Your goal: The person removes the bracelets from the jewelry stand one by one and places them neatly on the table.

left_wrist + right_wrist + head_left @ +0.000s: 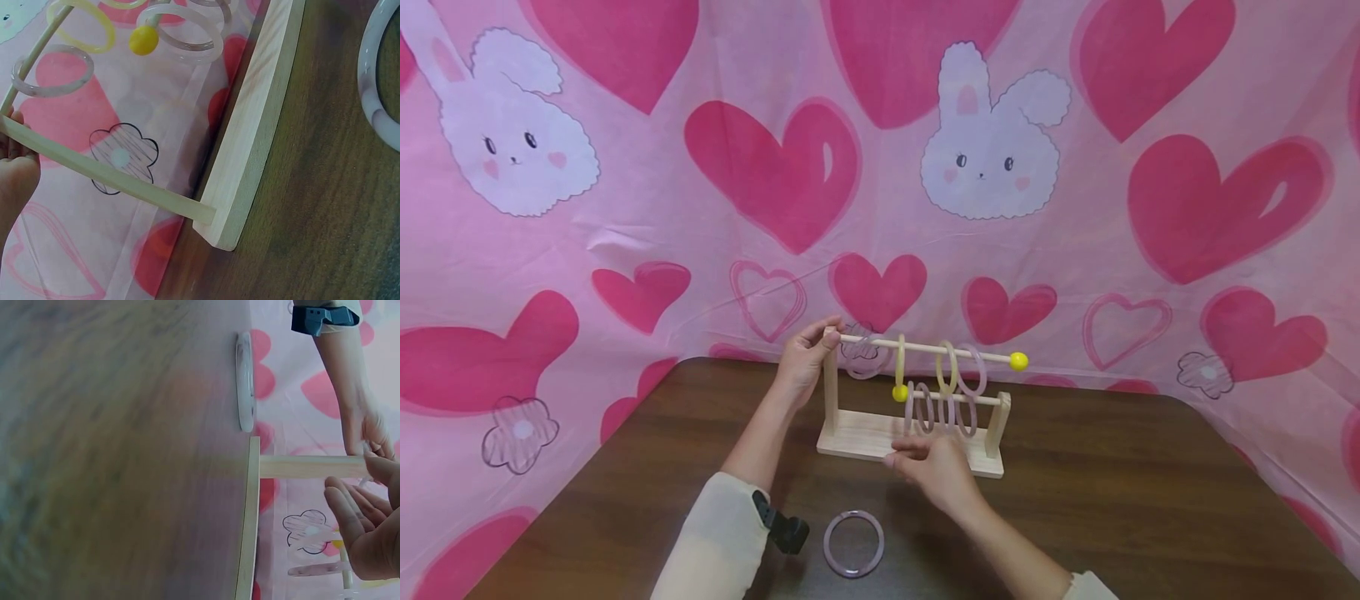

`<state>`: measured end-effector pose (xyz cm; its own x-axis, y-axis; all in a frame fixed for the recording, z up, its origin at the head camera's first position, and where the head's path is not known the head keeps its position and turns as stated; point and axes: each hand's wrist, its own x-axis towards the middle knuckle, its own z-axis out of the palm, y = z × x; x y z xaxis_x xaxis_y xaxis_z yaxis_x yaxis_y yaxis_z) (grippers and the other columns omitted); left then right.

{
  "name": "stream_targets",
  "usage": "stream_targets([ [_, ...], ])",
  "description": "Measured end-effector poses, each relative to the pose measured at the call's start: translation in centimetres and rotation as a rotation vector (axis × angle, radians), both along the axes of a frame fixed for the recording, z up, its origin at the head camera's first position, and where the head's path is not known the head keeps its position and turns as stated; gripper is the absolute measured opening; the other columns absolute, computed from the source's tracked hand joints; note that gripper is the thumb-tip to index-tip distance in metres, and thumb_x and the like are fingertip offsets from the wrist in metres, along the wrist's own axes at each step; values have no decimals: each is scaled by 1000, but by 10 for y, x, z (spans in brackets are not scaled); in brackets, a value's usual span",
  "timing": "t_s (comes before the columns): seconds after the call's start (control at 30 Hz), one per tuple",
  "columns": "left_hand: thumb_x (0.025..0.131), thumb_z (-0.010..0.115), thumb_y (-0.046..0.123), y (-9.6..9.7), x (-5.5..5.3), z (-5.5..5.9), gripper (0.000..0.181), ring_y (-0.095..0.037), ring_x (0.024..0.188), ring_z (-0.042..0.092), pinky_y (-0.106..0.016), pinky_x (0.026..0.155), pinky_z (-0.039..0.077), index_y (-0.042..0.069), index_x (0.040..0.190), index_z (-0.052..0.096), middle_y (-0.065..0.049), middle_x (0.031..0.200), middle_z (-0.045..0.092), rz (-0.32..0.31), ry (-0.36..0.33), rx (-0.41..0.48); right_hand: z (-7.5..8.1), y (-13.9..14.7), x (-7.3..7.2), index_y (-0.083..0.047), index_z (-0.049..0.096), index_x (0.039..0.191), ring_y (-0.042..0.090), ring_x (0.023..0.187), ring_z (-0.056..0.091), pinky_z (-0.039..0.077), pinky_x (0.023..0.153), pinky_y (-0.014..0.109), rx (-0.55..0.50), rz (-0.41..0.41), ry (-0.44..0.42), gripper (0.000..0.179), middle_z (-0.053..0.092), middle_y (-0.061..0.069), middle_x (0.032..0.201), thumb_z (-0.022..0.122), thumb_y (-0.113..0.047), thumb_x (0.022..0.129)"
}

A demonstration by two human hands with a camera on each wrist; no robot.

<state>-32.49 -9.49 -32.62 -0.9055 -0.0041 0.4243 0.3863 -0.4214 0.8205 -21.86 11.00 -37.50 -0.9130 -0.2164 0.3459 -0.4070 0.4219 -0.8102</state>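
Observation:
A pale wooden bangle stand (857, 437) has a taller left post, a shorter right post (997, 421) and two rods. My left hand (802, 362) grips the top of the taller post, thumb in front and fingers behind. Before the stand's base, my right hand (943, 475) holds nothing, its fingers loosely extended in the right wrist view. From the upper rod hang yellow bangles (900, 362) and translucent lilac ones; several lilac bangles (967, 417) hang on the lower rod. One loose lilac bangle (853, 573) lies flat on the table, between the forearms.
Yellow balls cap the free ends of the upper rod (1018, 361) and the lower rod (900, 393). The dark wooden table (1112, 492) ends at a pink cloth backdrop (880, 225) printed with hearts and rabbits. A black wrist camera (786, 533) sits on the left sleeve.

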Motion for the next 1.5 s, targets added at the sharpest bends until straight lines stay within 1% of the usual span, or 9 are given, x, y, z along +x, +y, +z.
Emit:
stream_targets([
  [0.1, 84, 64, 6, 0, 0, 0, 19, -7, 94, 58, -23, 91, 40, 24, 92, 68, 4, 92, 67, 0, -1, -1, 2, 0, -1, 2, 71, 93, 19, 75, 67, 51, 61, 22, -19, -51, 59, 24, 70, 11, 84, 76, -14, 76],
  [0.17, 84, 65, 7, -1, 0, 0, 19, -7, 94, 58, -23, 92, 40, 24, 92, 68, 3, 92, 67, 0, -2, -2, 3, 0, 0, 2, 70, 96, 19, 77, 67, 51, 65, 22, -72, -67, 55, 26, 70, 10, 83, 76, -13, 76],
  [0.37, 84, 64, 6, -1, 0, 0, 19, -8, 94, 58, -23, 91, 40, 22, 92, 68, 2, 93, 67, -2, -4, 0, 7, 0, 3, 5, 65, 106, 23, 90, 65, 51, 74, 23, -259, -106, 23, 32, 68, 16, 96, 73, -7, 79],
  [0.57, 81, 69, 12, -1, -1, -1, 16, -8, 95, 58, -23, 91, 41, 21, 94, 68, 3, 93, 67, -6, 5, 10, 10, 1, 3, 8, 59, 116, 29, 100, 61, 49, 82, 27, -379, -130, 87, 41, 63, 20, 109, 72, -2, 78],
  [0.73, 78, 72, 16, -1, -1, -2, 22, -8, 95, 58, -23, 91, 41, 14, 100, 69, 4, 93, 67, -8, 11, 8, 10, 5, 2, 7, 55, 121, 30, 107, 57, 46, 85, 30, -434, -137, 185, 49, 61, 19, 115, 74, -1, 76],
  [0.93, 83, 67, 9, 0, -1, -2, 17, -8, 96, 58, -23, 91, 40, 19, 96, 68, 5, 92, 67, 0, -3, 3, 14, 11, 1, 6, 55, 123, 26, 109, 56, 44, 86, 25, -439, -176, 315, 52, 60, 16, 118, 73, 2, 74],
  [1.07, 85, 64, 4, 0, -1, -1, 18, -9, 96, 58, -24, 92, 40, 15, 100, 68, 3, 93, 67, 7, -11, 1, 16, 15, -1, 7, 52, 124, 25, 109, 55, 43, 87, 26, -490, -175, 361, 54, 58, 19, 119, 72, 8, 74],
  [1.3, 83, 66, 8, 0, -1, -1, 31, -9, 95, 59, -26, 93, 40, -2, 113, 61, -1, 96, 67, 29, -11, -24, 23, 24, -9, 13, 49, 124, 15, 109, 56, 44, 87, 25, -562, -202, 438, 54, 54, 28, 118, 69, 13, 74],
  [1.5, 79, 70, 16, 0, -2, -1, 38, -9, 95, 59, -25, 92, 40, -2, 112, 62, 0, 95, 67, 25, -6, -23, 32, 33, -11, 13, 47, 126, 12, 112, 54, 42, 90, 25, -618, -227, 468, 54, 50, 30, 122, 68, 13, 75],
])
